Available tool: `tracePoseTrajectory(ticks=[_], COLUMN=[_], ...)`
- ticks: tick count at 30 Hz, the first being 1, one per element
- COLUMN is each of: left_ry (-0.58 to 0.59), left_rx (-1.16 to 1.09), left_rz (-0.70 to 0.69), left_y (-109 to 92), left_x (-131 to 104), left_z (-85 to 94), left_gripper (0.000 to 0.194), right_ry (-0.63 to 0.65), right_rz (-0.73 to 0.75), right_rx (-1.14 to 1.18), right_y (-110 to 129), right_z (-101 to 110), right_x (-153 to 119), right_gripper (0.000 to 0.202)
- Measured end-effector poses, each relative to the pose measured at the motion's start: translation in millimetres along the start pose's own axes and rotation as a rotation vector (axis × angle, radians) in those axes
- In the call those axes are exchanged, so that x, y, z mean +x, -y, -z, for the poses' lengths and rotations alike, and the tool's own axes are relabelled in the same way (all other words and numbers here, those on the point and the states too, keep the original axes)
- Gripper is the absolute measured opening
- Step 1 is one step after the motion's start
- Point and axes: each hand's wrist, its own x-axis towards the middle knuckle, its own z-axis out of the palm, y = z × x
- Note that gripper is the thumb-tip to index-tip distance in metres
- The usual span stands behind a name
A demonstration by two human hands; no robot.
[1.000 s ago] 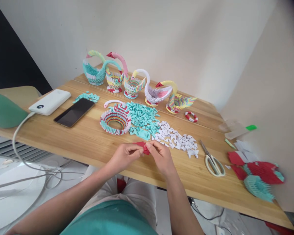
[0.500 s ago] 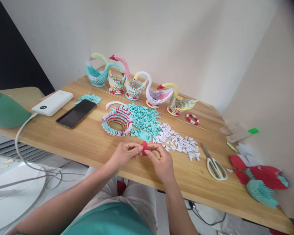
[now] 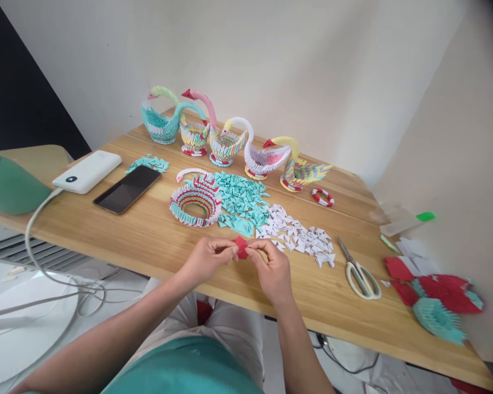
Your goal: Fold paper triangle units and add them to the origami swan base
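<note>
A small folded piece of red paper [image 3: 241, 248] is pinched between my two hands above the front part of the table. My left hand [image 3: 211, 258] grips its left side with thumb and fingertips, and my right hand [image 3: 269, 266] pinches the right side. Just beyond them stands a round basket [image 3: 196, 201] of interlocked paper pieces in white, red, teal and yellow. Beside it lie a heap of folded teal paper pieces [image 3: 242, 197] and a spread of folded white pieces [image 3: 299, 235]. A curved white paper swan neck [image 3: 191, 172] rests behind the basket.
Several finished paper swans [image 3: 265, 158] line the back, near a red-and-white paper ring [image 3: 322, 197]. Scissors [image 3: 361, 276] lie to the right, by red paper sheets [image 3: 447, 294] and a teal folded piece [image 3: 437, 320]. A phone [image 3: 127, 189] and a cabled white power bank [image 3: 87, 172] are left.
My fingers have shifted on the red paper; the right thumb has come up to its right edge, and the paper's visible shape looks narrower. The table things stay in place.
</note>
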Motion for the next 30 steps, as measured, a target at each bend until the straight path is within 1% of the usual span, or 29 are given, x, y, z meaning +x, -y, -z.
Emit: tracePoseTrajectory(ticks=[5,13,17,19,24,30], left_ry=[-0.007,-0.014,-0.031,-0.035,-0.018,0.019], left_rx=[0.011,0.027,0.029,0.007,-0.055,-0.136], left_rz=[-0.028,-0.038,-0.011,0.010,0.021,0.082], left_y=[3.4,2.9,5.6,6.3,5.1,3.6], left_x=[-1.2,-1.5,-1.4,-1.4,0.2,4.6], left_z=[0.0,0.4,-2.4,-3.9,-5.3,-2.9], left_gripper=[0.028,0.027,0.029,0.030,0.026,0.028], right_ry=[0.017,0.037,0.013,0.004,0.002,0.081], right_rz=[-0.056,-0.084,-0.098,-0.089,-0.069,-0.131], right_rx=[0.072,0.163,0.202,0.164,0.083,0.219], right_y=[-1.7,-4.3,-4.0,-4.1,-2.8,-1.5], right_z=[-0.5,-3.2,-5.8,-6.5,-5.5,1.5], right_x=[2.4,6.4,7.5,7.1,4.3,6.0], right_gripper=[0.014,0.015,0.015,0.018,0.022,0.028])
